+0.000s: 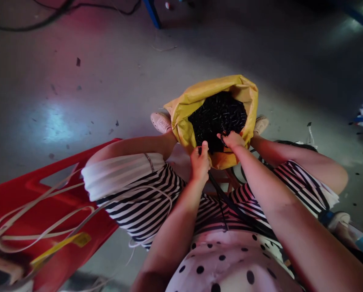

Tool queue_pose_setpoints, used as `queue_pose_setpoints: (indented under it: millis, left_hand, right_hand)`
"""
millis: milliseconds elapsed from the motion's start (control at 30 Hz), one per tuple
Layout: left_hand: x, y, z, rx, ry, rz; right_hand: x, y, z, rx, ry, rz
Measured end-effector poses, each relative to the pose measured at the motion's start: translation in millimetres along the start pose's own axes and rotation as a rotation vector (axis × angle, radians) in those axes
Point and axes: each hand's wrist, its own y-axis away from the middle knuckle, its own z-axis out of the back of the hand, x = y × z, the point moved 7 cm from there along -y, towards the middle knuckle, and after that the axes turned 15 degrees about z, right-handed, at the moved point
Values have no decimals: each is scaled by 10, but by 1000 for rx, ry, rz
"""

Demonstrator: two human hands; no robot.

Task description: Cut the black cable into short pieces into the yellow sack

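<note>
A yellow woven bag [187, 99] stands between my legs with its mouth rolled open. Short black pieces [219, 111], like cut lengths of tube, fill it. My left hand [200, 163] is closed at the near left part of the rim, thumb up. Something small and dark shows at its fingertips, too unclear to name. Over the near right part of the bag's mouth, my right hand [232, 140] is curled around a black loop [223, 140], perhaps a tool's handle. The rest of that thing blends into the dark pieces.
At the left stands a red plastic stool or chair [62, 162] with pale cords [44, 196] and a yellow strip [61, 247] across it. Black cable [227, 198] runs over my lap. A blue leg [152, 13] and more cable [32, 26] are on the far floor. Dark scraps [78, 61] dot the floor.
</note>
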Motion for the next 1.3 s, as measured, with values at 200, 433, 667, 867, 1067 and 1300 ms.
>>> queue_pose_setpoints:
  millis: [200,433,667,867,1067,1300]
  left_hand:
    - [-5,47,-7,26,13,35]
    - [22,63,16,22,42,75]
    - [13,54,56,12,52,81]
    - [-8,2,35,10,75,68]
    - [-169,134,-26,59,122,3]
    - [-301,392,-128,198,101,-32]
  right_hand:
    - [21,-238,-189,46,-283,20]
    - [95,-375,-406,34,-666,-126]
    - [135,-568,-432,6,-661,-131]
    - [184,-103,-335,9,-606,30]
    - [190,1144,-176,-38,-714,301]
    - [151,1657,-108,-150,-554,421]
